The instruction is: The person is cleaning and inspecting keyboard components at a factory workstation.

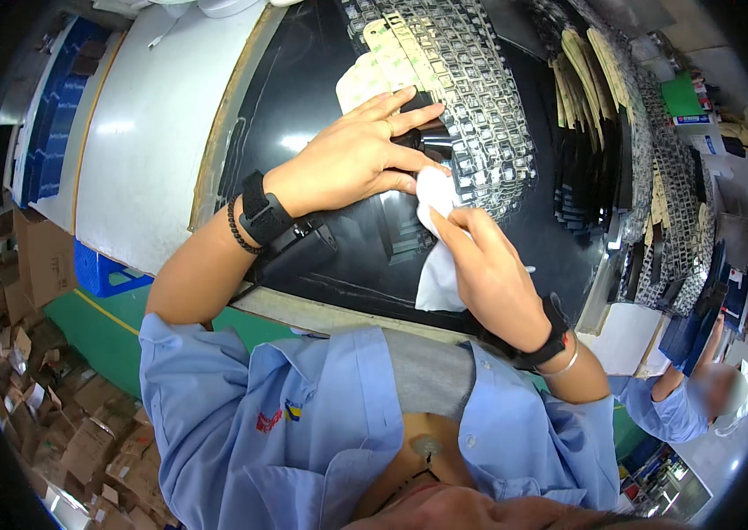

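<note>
My left hand [347,163] lies flat with its fingers spread over a glossy black piece [436,139] on the black tabletop [281,110]. A white cloth [441,278] is pinched in my right hand [493,269]. Its upper end touches the black piece by my left fingertips, while the rest hangs toward the table's near edge. Just past my left fingers are pale cream sheets with green marks [365,78]. Overlapping strips with rows of small square shapes [484,106] fan out to their right. My fingers hide part of the black piece.
More black and cream strips [586,132] are stacked at the right. A white table [149,115] adjoins on the left, above a blue stool [109,269]. Cardboard boxes [96,455] crowd the lower left floor. Another person [679,411] is at the lower right.
</note>
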Available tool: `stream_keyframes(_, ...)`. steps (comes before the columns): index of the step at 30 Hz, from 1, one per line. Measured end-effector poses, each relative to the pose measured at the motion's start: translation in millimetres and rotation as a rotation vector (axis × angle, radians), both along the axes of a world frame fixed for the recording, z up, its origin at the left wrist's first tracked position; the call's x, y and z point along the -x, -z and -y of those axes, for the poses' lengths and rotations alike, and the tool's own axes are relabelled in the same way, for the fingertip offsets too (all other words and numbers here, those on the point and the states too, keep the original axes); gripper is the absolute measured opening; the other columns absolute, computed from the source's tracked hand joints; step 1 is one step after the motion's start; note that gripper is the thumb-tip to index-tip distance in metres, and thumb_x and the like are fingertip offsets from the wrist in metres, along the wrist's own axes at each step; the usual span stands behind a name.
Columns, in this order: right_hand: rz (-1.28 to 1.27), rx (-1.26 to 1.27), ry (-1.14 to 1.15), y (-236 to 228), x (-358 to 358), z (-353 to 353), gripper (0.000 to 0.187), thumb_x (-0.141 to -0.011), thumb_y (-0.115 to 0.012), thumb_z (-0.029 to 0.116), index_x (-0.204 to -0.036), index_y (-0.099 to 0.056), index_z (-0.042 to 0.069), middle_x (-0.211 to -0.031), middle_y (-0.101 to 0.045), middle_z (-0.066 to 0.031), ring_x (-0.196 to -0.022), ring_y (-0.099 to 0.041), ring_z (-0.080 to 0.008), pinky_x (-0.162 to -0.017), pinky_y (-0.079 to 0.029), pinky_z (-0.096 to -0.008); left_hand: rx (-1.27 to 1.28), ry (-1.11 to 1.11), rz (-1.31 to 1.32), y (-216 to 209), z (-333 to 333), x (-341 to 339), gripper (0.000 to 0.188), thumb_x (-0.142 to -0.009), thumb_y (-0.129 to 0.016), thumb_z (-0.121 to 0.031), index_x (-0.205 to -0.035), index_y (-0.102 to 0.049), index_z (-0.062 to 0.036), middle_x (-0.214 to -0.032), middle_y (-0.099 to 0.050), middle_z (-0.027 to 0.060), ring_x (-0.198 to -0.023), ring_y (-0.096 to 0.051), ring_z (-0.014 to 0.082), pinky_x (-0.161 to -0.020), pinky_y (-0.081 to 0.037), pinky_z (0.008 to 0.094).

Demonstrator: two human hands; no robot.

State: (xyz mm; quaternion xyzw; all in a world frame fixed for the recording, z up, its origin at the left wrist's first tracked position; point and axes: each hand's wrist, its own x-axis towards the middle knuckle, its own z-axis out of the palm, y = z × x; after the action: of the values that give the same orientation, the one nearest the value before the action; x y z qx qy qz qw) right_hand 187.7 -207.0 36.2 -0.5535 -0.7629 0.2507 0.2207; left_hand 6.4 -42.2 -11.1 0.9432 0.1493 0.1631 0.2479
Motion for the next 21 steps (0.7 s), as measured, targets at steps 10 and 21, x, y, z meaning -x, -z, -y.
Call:
stream_keyframes(10, 0.221, -0.078, -0.207, 7.3, 24.3, 29.3, 0.042, -0.081, -0.058, 0.004, -0.121, -0.057, -0.006, -0.098, -0.054, -0.0082, -0.077, -0.050, -0.0224, -0.070, -0.049, -0.0298, 0.025, -0.001, 0.041, 0.4, 0.3, -0.4, 0.032, -0.081, -0.069, -0.029, -0.113, -0.071, -0.0285, -0.150, -0.042, 0.0050, -0.139, -0.032, 0.0406, -0.114, -0.030, 0.0475)
stream_keyframes(21, 0.220, -0.115, -0.129, 6.8, 27.2, 11.9, 0.041, -0.081, -0.056, -0.001, -0.121, -0.056, -0.009, -0.095, -0.056, -0.0140, -0.080, -0.056, -0.0264, -0.075, -0.050, -0.0326, -0.005, 0.031, 0.062, 5.7, -3.5, -1.5, 0.032, -0.082, -0.069, -0.026, -0.114, -0.070, -0.0267, -0.151, -0.039, 0.0059, -0.140, -0.029, 0.0403, -0.115, -0.027, 0.0491)
